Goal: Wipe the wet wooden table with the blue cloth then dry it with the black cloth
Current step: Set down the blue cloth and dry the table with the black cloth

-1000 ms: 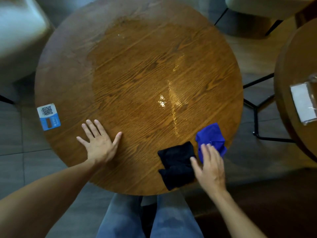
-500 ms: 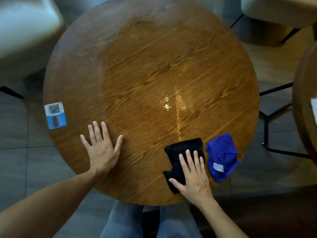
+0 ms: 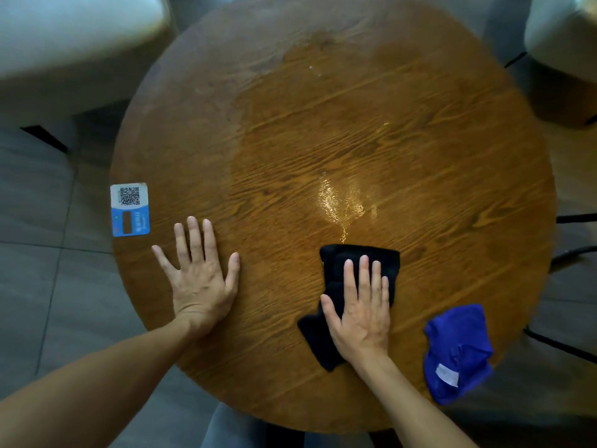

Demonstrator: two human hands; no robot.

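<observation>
The round wooden table [image 3: 420, 140] fills the view, with a darker damp patch across its middle and a shiny wet streak [image 3: 339, 202] near the centre. My right hand [image 3: 361, 312] lies flat, fingers together, pressing on the black cloth [image 3: 358, 257] just below that streak. The blue cloth [image 3: 455, 350], crumpled with a white label, lies alone at the table's near right edge, apart from my hand. My left hand [image 3: 200, 273] rests flat and spread on the bare wood at the near left.
A QR-code sticker [image 3: 130, 209] sits on the table's left edge. Pale cushioned seats stand at the far left [image 3: 64, 43] and far right [image 3: 562, 37]. Black metal legs [image 3: 575, 253] show at the right. My knees [image 3: 232, 428] are under the near edge.
My right hand left the blue cloth, moved onto the black cloth and pushed it up the table toward the wet streak. The left hand stayed planted.
</observation>
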